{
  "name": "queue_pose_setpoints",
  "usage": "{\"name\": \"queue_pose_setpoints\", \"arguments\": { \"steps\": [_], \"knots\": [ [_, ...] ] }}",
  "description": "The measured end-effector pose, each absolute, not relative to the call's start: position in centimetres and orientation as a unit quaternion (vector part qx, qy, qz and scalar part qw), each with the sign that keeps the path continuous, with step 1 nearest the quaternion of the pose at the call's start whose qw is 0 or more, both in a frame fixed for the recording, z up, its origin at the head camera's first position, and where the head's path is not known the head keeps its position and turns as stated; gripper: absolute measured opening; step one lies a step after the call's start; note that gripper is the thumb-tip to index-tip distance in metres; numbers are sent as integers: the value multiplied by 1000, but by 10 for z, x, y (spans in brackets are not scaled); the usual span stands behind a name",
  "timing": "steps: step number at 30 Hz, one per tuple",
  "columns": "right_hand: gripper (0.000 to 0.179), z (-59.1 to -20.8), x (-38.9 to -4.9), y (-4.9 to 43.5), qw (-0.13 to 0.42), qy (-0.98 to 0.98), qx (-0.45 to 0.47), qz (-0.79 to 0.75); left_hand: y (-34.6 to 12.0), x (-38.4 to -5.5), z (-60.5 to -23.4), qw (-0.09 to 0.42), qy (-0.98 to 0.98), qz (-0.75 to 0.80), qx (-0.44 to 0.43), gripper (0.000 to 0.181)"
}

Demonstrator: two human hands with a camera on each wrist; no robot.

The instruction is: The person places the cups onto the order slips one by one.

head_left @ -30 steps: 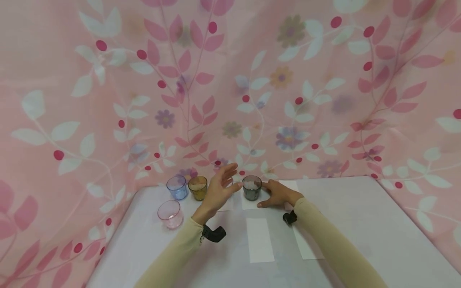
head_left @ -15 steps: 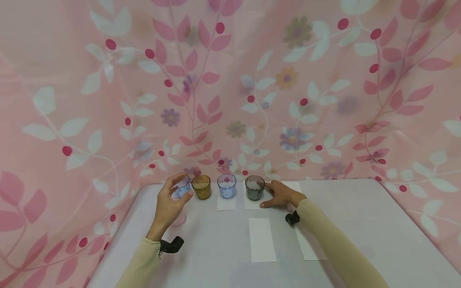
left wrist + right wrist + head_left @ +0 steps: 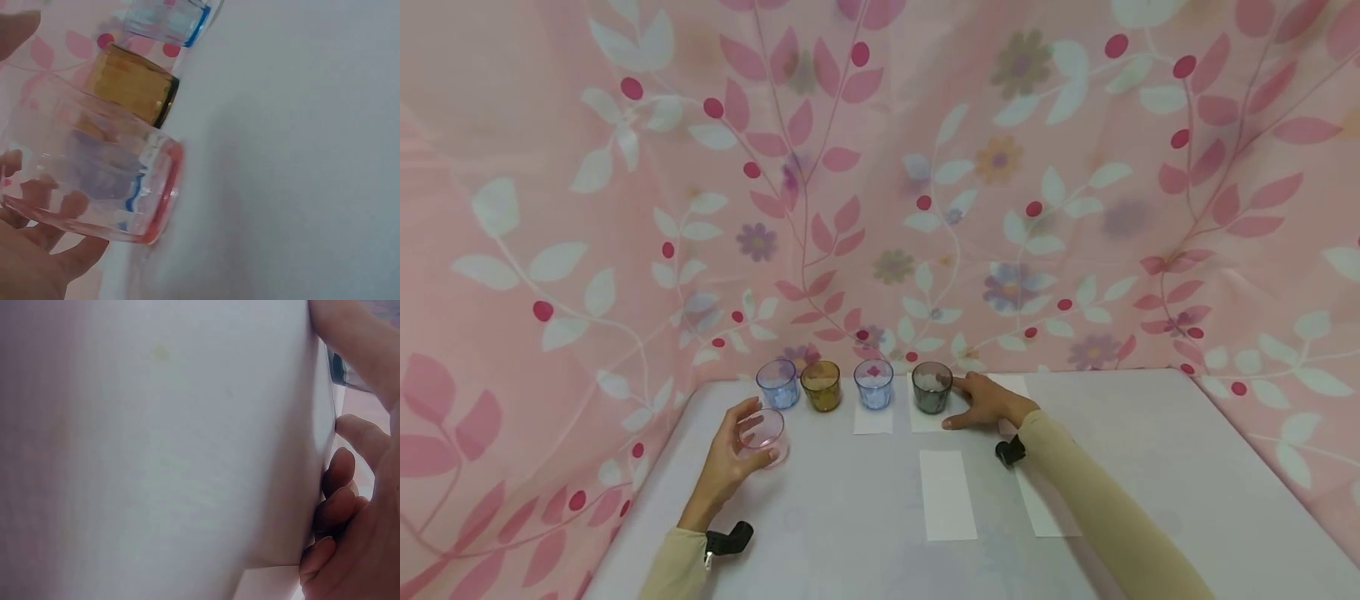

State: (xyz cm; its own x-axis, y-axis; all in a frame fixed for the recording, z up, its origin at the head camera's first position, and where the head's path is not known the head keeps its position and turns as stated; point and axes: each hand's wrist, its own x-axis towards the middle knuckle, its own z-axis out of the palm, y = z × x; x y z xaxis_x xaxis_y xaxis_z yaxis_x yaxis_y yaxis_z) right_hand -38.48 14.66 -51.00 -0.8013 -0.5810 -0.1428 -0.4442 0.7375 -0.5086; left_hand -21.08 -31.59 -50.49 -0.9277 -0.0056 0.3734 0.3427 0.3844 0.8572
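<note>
My left hand (image 3: 726, 450) is spread around a clear pink glass (image 3: 763, 435) standing upright at the left of the table. In the left wrist view, fingers (image 3: 81, 253) lie along one side of the pink glass, some seen through it. The thumb shows apart from the glass in that view. My right hand (image 3: 988, 402) rests on the table just right of a grey glass (image 3: 932, 392), index finger at its side and thumb in front. In the right wrist view, the fingertips (image 3: 340, 465) touch the white surface, and a bit of the grey glass shows past the thumb.
Along the back edge stand a blue glass (image 3: 777, 390), an amber glass (image 3: 822, 392) and a second blue glass (image 3: 874, 390). White paper strips lie on the table, one (image 3: 947, 496) in the middle and another (image 3: 1048, 508) partly under the right forearm. A floral curtain (image 3: 880, 183) hangs behind.
My left hand has moved from near the middle glasses leftward and down to the pink glass. The right hand has stayed beside the grey glass.
</note>
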Motion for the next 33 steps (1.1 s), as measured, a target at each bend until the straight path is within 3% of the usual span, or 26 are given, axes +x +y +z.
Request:
{"name": "queue_pose_setpoints", "arguments": {
  "steps": [12,33],
  "knots": [
    [98,-513,-386,145,136,919,-288,-233,-323,-215,-530,147,-761,-626,-82,71],
    [96,-510,-385,146,137,925,-286,-210,-324,-215,-539,123,-728,-671,-70,73]
  ]
}}
